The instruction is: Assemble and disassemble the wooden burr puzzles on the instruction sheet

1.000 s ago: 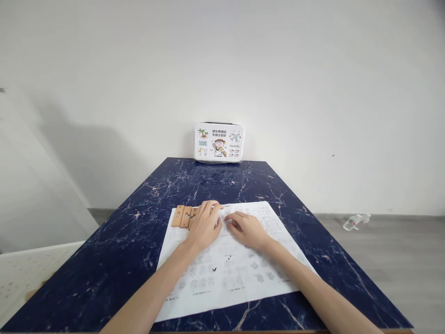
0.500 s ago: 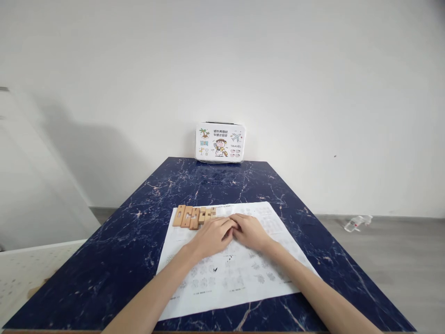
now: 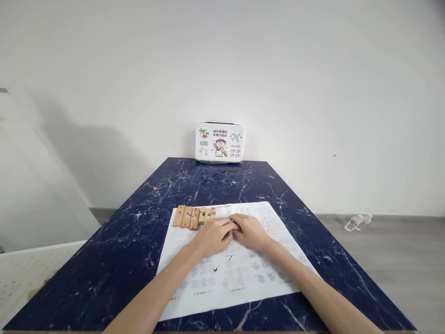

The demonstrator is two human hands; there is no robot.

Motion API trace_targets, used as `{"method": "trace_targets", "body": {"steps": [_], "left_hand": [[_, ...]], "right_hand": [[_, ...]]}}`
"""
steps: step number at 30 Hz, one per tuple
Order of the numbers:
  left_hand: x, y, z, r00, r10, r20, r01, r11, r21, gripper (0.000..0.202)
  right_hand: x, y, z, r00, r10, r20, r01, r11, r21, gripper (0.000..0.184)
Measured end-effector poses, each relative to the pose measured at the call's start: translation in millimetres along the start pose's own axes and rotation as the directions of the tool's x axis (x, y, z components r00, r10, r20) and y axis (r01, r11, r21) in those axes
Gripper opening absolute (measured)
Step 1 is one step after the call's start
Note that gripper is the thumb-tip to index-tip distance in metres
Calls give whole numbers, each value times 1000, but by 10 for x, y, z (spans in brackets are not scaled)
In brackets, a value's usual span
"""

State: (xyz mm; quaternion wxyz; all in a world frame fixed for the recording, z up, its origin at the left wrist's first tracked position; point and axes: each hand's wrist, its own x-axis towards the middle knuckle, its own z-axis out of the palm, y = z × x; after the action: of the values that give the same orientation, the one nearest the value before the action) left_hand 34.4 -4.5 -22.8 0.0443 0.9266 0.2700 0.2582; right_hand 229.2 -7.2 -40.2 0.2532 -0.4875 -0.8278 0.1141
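Observation:
My left hand (image 3: 213, 235) and my right hand (image 3: 249, 230) meet at the fingertips above a printed paper sheet (image 3: 198, 297). Their fingers are curled and pressed together, and whatever may lie between them is hidden. Just beyond my left hand, several notched wooden blocks (image 3: 187, 216) lie side by side on the sheet's upper left corner. Some of the blocks have small dark marks, and the row's right end comes close to my left fingers. Small printed figures cover the paper, with a few black marks below my hands.
A dark blue marbled table (image 3: 114, 273) carries the sheet. At its far edge, a white case with cartoon prints (image 3: 220, 143) stands against the wall. A clear plastic item (image 3: 358, 222) lies on the floor at right. A pale dotted surface (image 3: 21, 273) is at lower left.

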Motion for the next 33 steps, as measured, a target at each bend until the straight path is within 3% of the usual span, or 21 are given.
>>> {"method": "trace_targets", "body": {"steps": [12, 15, 18, 20, 22, 25, 29, 33], "left_hand": [[-13, -13, 21, 1000, 14, -17, -14, 1000, 15, 27], [-7, 16, -38, 996, 13, -85, -9, 999, 42, 24], [-14, -3, -210, 960, -90, -263, 124, 986, 113, 22], [-60, -80, -352, 901, -204, -382, 282, 946, 162, 26], [-157, -208, -463, 868, -298, -397, 402, 892, 208, 35], [-383, -437, -514, 868, -406, -285, 479, 836, 269, 47], [-668, -641, -448, 836, -548, -16, 521, 785, 334, 59], [-763, -669, -430, 832, -544, 107, 475, 800, 365, 66]], "right_hand": [[2, -21, -4, 1000, -1, 0, 1, 1000, -17, 16], [5, -36, -5, 1000, 8, -23, -8, 1000, -14, 15], [13, -46, -1, 999, 32, -40, -31, 999, 19, 19], [20, -45, 7, 998, 50, -29, -48, 998, 49, 22], [29, -37, 17, 997, 70, -19, -68, 995, 67, 23], [37, -24, 30, 996, 80, -26, -78, 993, 89, 24], [35, -30, 19, 996, 84, -41, -80, 991, 107, 24], [33, -43, -1, 995, 93, -39, -88, 987, 132, 24]]}}
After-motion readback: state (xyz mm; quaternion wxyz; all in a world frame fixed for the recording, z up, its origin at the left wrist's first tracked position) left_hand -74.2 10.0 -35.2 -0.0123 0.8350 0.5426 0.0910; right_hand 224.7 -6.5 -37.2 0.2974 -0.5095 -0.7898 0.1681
